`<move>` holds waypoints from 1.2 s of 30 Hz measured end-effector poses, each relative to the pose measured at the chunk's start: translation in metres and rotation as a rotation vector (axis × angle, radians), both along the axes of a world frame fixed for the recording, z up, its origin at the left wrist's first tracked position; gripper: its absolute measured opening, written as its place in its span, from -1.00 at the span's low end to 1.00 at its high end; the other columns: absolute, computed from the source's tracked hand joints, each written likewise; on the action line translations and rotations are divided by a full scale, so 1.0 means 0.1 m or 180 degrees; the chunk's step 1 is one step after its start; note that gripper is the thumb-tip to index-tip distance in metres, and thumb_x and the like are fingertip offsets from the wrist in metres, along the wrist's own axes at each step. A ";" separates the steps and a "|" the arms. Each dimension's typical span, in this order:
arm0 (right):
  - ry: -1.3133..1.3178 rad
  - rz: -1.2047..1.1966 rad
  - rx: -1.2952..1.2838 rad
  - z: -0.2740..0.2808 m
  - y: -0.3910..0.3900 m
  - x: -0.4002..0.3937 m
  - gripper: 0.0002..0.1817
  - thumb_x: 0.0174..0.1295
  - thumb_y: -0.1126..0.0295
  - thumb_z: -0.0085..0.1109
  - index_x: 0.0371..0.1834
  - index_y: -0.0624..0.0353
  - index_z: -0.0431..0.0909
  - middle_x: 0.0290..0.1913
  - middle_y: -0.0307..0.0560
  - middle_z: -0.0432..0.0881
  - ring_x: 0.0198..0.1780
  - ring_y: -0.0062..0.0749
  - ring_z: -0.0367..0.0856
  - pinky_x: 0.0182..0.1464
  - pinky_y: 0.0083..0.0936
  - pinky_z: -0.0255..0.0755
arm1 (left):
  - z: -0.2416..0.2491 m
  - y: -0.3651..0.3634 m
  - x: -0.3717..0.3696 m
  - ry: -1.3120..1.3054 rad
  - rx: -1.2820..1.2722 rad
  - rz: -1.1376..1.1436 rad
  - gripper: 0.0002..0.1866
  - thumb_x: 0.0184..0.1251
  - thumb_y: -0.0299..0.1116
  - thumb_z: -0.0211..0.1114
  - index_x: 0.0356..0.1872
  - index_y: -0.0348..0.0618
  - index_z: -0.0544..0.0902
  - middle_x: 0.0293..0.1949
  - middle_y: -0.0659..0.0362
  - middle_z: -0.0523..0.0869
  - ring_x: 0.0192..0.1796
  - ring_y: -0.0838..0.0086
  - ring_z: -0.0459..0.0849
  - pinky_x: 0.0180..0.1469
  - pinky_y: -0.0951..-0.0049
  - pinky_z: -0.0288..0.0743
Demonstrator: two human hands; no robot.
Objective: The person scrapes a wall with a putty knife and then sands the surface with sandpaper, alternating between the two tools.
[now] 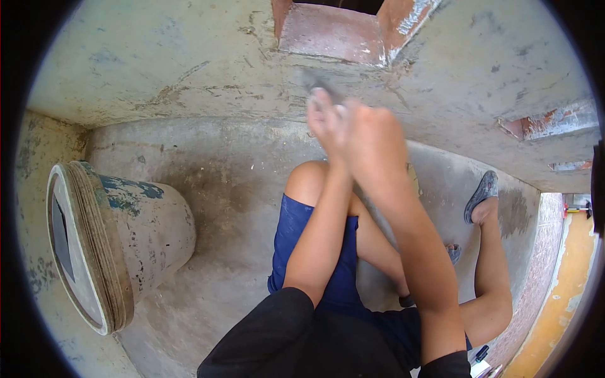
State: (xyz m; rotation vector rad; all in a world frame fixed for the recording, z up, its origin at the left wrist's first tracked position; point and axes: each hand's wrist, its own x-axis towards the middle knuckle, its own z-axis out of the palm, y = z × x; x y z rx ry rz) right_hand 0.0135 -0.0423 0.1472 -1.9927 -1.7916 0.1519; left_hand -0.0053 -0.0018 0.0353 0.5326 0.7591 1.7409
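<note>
A dark, flat-bladed scraper (324, 85), smeared by motion, points up and left against the scuffed wall (233, 75). My right hand (376, 129) is closed in a fist around its handle end, which the fingers hide. Beside it, my left hand (326, 120) has its fingers closed at the base of the blade, though blur hides their exact grip. Both hands are close together, just below a reddish wall opening (331, 34).
A stained plastic bucket (154, 233) lies tipped over at the left with its rim toward the side wall. My bent legs, in blue shorts (309, 246), fill the middle of the concrete floor (220, 264). Another recess (548, 123) cuts into the wall at the right.
</note>
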 end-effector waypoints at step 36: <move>-0.0799 0.0336 -0.0394 -0.42 -0.14 0.60 -0.82 0.43 0.33 -0.05 -0.20 0.24 0.39 -0.50 0.28 0.64 -0.45 0.24 0.66 -0.40 0.04 0.48 | -0.08 -0.19 0.29 -0.0994 -0.0447 -0.1336 -0.64 0.57 -0.02 0.14 -0.40 0.01 0.40 -0.53 0.38 0.43 -0.48 0.73 0.35 -0.43 0.64 0.19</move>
